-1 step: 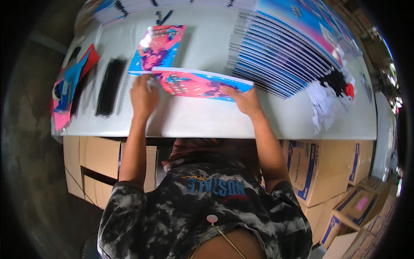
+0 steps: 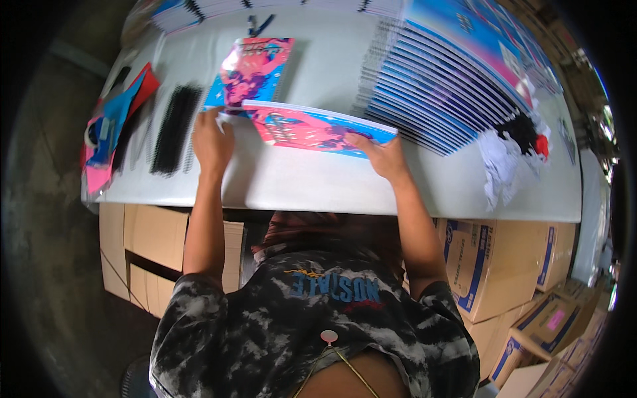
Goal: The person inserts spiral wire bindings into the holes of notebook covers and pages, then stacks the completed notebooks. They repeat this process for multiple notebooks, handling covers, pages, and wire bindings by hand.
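Observation:
My right hand (image 2: 387,158) grips the right end of a notebook (image 2: 312,132) with a pink and blue printed cover, thumb on the cover. The notebook is tilted up above the table, its pale edge away from me. Just left of its other end is my left hand (image 2: 213,142), its fingers curled by the near edge of a second notebook (image 2: 252,69), which lies flat with a spiral along its right side. Something whitish shows at the left fingers, too blurred to name. A bundle of black spiral coils (image 2: 176,129) lies left of that hand.
Stacked spiral notebooks (image 2: 431,86) fan across the right of the white table (image 2: 298,182). White rags (image 2: 497,162) lie near its right end. At the left are a blue tape dispenser (image 2: 101,142) and coloured sheets (image 2: 136,89). Cardboard boxes (image 2: 497,265) stand beneath.
My left hand has moved slightly left, away from the held notebook's end. The whole view has shifted a little; my right hand keeps its grip.

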The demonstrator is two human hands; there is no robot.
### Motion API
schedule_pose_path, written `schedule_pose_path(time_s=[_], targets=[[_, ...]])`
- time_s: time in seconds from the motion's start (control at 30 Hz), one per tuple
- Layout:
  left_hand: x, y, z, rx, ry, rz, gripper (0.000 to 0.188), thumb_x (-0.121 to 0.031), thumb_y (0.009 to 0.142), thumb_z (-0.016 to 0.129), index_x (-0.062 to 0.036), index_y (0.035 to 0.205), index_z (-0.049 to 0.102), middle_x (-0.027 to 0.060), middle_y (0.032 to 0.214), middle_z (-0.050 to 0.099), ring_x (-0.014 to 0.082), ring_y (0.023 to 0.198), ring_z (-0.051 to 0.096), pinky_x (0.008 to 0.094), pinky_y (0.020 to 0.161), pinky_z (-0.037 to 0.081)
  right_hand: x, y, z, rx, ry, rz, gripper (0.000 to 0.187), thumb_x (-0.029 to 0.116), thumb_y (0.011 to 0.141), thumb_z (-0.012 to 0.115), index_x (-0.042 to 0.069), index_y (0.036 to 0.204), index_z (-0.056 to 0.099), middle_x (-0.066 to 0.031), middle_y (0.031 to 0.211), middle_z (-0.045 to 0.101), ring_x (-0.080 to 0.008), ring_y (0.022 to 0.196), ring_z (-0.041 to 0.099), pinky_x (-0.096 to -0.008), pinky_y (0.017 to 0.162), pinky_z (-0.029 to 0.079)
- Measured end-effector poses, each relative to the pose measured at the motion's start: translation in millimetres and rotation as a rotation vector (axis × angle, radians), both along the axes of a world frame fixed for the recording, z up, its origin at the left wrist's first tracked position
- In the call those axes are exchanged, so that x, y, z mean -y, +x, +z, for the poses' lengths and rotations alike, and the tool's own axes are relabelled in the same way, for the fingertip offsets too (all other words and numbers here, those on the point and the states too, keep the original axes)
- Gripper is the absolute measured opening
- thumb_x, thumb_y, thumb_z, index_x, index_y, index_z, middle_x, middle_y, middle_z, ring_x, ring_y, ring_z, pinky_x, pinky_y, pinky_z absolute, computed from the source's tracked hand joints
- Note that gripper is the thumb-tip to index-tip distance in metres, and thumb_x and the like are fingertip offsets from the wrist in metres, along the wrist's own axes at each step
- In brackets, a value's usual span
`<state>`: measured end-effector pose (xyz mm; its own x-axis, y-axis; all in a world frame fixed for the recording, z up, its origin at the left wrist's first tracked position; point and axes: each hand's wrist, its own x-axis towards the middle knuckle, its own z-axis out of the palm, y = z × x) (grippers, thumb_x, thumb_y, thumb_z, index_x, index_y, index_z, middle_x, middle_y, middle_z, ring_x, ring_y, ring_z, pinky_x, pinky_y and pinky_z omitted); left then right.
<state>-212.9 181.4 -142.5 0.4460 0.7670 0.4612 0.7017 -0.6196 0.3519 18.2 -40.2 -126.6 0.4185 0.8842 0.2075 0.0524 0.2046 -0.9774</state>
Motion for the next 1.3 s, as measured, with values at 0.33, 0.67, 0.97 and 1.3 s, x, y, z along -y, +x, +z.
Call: schedule_pose_path(time_s=[0.33, 0.67, 0.97, 1.3], targets=[[-63, -42, 26, 0.123, -0.260, 0.264, 0.029, -0.021, 0.087, 0.048, 0.0010, 0.104, 0.055, 0.0179, 0.092, 0.063, 0.0280, 0.080, 0.062, 0.0350, 0.070, 0.048, -3, -1, 24, 0.084, 0.120, -0.016, 0.030, 0.005, 0.081, 0.064, -0.003, 0.110, 0.059, -0.0085, 0.101, 0.064, -0.0092, 0.088, 0.058, -0.0218, 0.079, 0.046], [13, 2, 75, 0.371, -0.751, -0.574, 0.034, -0.034, 0.094, 0.045, -0.0040, 0.085, 0.057, -0.0053, 0.063, 0.034, 0.0042, 0.055, 0.025, 0.0197, 0.051, 0.022, -4, -3, 20, 0.139, 0.122, -0.071, 0.024, 0.001, 0.082, 0.062, -0.003, 0.105, 0.061, -0.0100, 0.103, 0.064, -0.0110, 0.088, 0.060, -0.0231, 0.079, 0.049], [4, 14, 97, 0.340, -0.988, -0.501, 0.033, -0.033, 0.093, 0.048, -0.0048, 0.081, 0.057, -0.0046, 0.065, 0.044, 0.0030, 0.056, 0.032, 0.0211, 0.049, 0.026, -5, 1, 20, 0.180, 0.130, -0.048, 0.023, 0.001, 0.081, 0.063, -0.004, 0.103, 0.063, -0.0084, 0.092, 0.067, -0.0090, 0.078, 0.061, -0.0217, 0.074, 0.049], [0, 24, 133, -0.117, -0.206, -0.800, 0.014, -0.012, 0.080, 0.064, -0.0034, 0.089, 0.059, 0.0079, 0.095, 0.059, 0.0213, 0.091, 0.056, 0.0334, 0.083, 0.043, 0, -6, 22, 0.021, 0.106, -0.033, 0.022, 0.005, 0.082, 0.063, -0.003, 0.102, 0.064, -0.0065, 0.087, 0.066, -0.0085, 0.075, 0.059, -0.0219, 0.072, 0.048]])
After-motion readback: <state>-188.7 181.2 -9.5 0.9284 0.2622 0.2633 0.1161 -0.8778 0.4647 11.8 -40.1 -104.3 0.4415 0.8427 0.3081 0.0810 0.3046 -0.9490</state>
